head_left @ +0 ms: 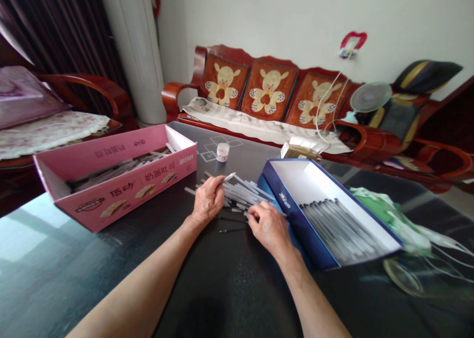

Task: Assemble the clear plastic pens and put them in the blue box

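Observation:
My left hand is closed around a thin white tube whose tip sticks out to the right. My right hand rests with fingers curled on a loose pile of similar white tubes on the dark glass table. What those fingers pinch, if anything, is hidden. A thin dark refill lies on the table between my hands. Just right of my right hand stands a blue box with a white inside, holding a row of dark pens.
A pink carton with more white tubes stands at the left. A small white jar sits behind the pile. A green-and-white plastic bag lies at the right. A red wooden sofa with cushions and a fan stand behind.

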The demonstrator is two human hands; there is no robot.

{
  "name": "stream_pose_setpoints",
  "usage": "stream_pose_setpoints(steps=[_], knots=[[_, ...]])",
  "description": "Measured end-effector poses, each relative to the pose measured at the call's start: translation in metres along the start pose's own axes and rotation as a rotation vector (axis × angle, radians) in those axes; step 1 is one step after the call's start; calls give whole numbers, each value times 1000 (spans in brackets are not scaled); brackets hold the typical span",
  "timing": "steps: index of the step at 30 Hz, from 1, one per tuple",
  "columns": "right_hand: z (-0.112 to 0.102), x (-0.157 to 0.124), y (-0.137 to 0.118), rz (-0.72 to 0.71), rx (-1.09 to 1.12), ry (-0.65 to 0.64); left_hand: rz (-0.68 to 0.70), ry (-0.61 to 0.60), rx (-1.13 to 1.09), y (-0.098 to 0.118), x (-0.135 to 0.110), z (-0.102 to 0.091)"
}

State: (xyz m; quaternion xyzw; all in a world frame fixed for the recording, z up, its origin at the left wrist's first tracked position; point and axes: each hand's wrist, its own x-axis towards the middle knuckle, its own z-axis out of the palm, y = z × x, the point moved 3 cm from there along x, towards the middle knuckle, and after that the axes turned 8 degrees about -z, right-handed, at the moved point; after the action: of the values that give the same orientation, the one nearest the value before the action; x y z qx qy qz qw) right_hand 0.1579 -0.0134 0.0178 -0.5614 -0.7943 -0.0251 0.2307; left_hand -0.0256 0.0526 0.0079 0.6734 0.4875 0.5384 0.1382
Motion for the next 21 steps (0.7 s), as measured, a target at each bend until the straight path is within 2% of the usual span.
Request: stream_pose_setpoints(steps=[3,16,18,21], knots=[[2,-1,-4,10,-43,-10,56,-40,61,4,-3,3],[9,-1,-8,69,-93,-31,112,-161,63,8,-9,11],[6,1,-10,56,-23,18,114,-162,52,10,-9,10],[-2,6,-10,21,230,198,108,-157,42,11,-9,9]])
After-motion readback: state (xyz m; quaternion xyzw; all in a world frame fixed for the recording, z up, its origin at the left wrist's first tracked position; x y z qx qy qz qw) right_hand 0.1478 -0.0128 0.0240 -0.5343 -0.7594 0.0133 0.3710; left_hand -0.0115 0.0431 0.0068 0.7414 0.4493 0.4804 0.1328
